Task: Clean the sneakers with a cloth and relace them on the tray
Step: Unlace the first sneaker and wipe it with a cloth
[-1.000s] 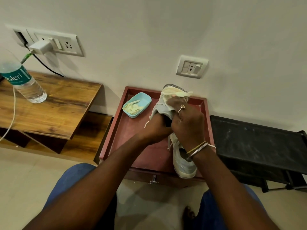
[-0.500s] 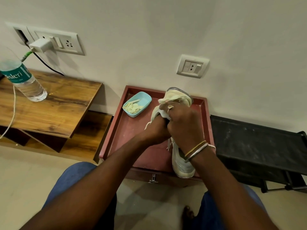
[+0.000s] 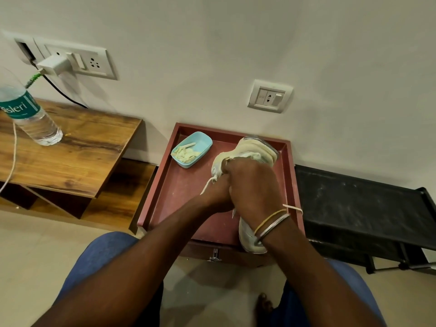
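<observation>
Sneaker [image 3: 217, 168] on tray [image 3: 175, 197], beneath right hand [image 3: 254, 187] curled round cloth [image 3: 254, 149], left hand [image 3: 215, 194] just beside, its grip hidden.

A plain off-white wall [image 3: 212, 55] carries a wide switchboard [image 3: 77, 62] and a small socket plate [image 3: 270, 96]. A wooden table [image 3: 77, 156] stands left, a black rack [image 3: 354, 204] right, on a beige floor [image 3: 35, 256].

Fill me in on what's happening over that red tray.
A person is wiping a sneaker held over the red tray. The right hand grips a pale cloth bunched over its far end; the left hand meets the shoe's near side, fingers hidden. A second sneaker lies on the tray under the right wrist, and a blue dish of pale strips sits in the far left corner.
</observation>
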